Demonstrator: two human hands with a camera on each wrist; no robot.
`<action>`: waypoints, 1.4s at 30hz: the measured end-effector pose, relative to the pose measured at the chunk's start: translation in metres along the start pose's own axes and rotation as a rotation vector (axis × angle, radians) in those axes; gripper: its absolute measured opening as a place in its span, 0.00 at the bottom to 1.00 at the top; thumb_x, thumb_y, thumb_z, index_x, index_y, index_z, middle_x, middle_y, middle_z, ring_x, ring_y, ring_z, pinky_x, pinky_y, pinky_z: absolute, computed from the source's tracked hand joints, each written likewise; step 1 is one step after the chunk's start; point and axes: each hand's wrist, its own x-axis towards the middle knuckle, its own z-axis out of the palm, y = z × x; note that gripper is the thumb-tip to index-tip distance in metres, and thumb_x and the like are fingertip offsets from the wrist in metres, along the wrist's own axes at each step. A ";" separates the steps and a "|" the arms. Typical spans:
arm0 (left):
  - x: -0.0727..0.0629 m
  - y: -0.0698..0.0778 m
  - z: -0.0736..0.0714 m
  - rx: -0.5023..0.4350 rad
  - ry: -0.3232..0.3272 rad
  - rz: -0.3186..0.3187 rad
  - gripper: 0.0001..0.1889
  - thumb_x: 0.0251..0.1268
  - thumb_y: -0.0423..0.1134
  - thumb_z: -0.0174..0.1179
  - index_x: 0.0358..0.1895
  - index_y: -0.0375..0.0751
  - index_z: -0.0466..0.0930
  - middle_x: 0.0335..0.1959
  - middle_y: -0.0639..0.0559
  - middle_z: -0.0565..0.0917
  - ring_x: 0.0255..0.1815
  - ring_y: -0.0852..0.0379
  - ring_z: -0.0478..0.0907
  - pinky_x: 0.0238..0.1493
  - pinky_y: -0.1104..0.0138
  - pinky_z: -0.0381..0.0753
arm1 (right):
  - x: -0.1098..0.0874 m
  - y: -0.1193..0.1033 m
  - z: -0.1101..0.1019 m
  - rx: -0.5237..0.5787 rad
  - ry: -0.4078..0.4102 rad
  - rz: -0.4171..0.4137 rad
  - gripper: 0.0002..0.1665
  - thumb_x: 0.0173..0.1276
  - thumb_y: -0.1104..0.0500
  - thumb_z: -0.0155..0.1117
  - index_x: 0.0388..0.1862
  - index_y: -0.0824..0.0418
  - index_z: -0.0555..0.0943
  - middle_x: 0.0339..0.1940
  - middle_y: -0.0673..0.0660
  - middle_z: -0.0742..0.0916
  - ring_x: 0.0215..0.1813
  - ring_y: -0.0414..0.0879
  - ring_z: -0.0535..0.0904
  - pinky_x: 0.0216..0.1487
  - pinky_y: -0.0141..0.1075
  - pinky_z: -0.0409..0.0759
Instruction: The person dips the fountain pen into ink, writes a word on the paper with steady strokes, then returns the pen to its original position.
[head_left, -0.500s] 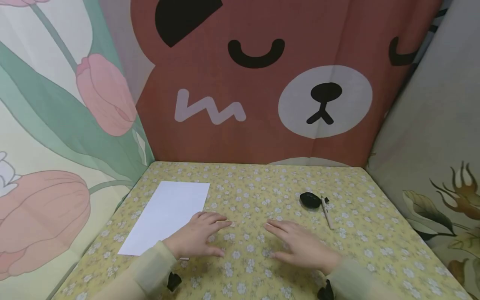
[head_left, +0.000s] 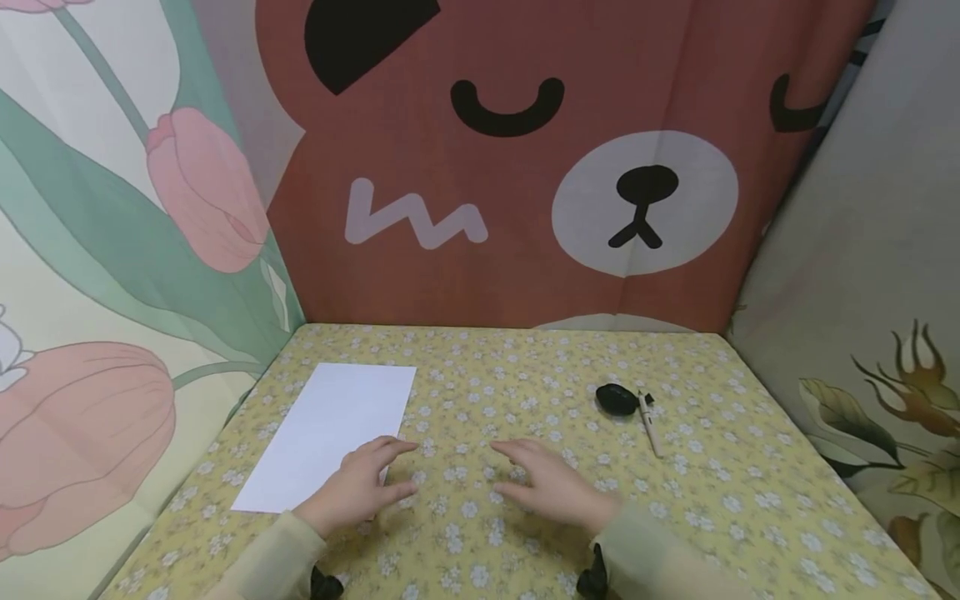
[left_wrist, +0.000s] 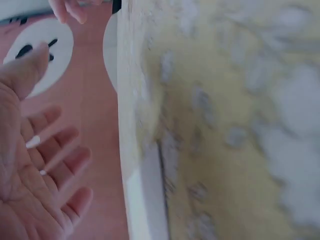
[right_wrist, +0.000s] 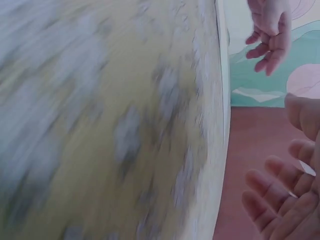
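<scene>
Basically, paper sheet (head_left: 330,432) lies flat on the table (head_left: 525,517), left side. Left hand (head_left: 360,487) hovers over its near corner, fingers spread, holding nothing; right hand (head_left: 547,487) likewise, beside it. Sheet looks light, floppy, easily creased: pinch a corner or edge.

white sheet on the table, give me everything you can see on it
The white sheet is a plain rectangle, paper by the look of it, blank on its visible face, with no creases showing. It lies flat on the flowered yellow tablecloth, toward the table's left side, long edges angled away to the right. The left hand is over its near right corner, fingers relaxed and spread; real contact cannot be told. The right hand is clear of it. The left wrist view shows only a blurred strip of its edge.
</scene>
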 end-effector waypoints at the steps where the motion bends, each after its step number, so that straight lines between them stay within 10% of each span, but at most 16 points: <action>1: -0.001 -0.002 0.001 -0.003 0.021 -0.042 0.32 0.61 0.57 0.63 0.67 0.51 0.71 0.63 0.52 0.72 0.64 0.43 0.68 0.60 0.36 0.60 | 0.003 -0.002 0.002 0.034 -0.006 0.011 0.36 0.70 0.41 0.57 0.74 0.45 0.62 0.69 0.51 0.71 0.64 0.50 0.71 0.56 0.45 0.77; 12: -0.012 -0.031 -0.007 -0.141 0.174 -0.308 0.27 0.67 0.50 0.60 0.64 0.37 0.73 0.56 0.40 0.76 0.50 0.44 0.76 0.46 0.52 0.78 | 0.035 -0.020 0.028 0.284 -0.043 0.020 0.36 0.72 0.46 0.58 0.74 0.55 0.62 0.70 0.55 0.71 0.60 0.50 0.73 0.53 0.41 0.77; 23: -0.033 -0.072 -0.035 0.009 0.219 -0.503 0.33 0.68 0.52 0.56 0.63 0.25 0.67 0.58 0.22 0.68 0.57 0.22 0.65 0.49 0.35 0.70 | 0.057 -0.031 0.050 0.379 -0.039 0.062 0.35 0.71 0.49 0.61 0.73 0.57 0.65 0.65 0.56 0.76 0.59 0.49 0.76 0.55 0.44 0.77; 36: -0.053 -0.124 -0.052 0.059 0.155 -0.708 0.46 0.59 0.58 0.62 0.64 0.18 0.59 0.58 0.12 0.57 0.56 0.14 0.55 0.54 0.30 0.61 | 0.066 -0.045 0.059 0.518 -0.126 0.090 0.33 0.71 0.51 0.60 0.72 0.59 0.66 0.62 0.54 0.79 0.61 0.48 0.75 0.57 0.42 0.75; 42: -0.057 -0.134 -0.064 0.092 0.119 -0.700 0.49 0.54 0.61 0.65 0.61 0.16 0.61 0.55 0.14 0.64 0.53 0.17 0.63 0.50 0.35 0.68 | 0.072 -0.049 0.065 0.579 -0.162 0.076 0.33 0.73 0.54 0.58 0.72 0.62 0.64 0.62 0.55 0.78 0.62 0.48 0.73 0.59 0.41 0.74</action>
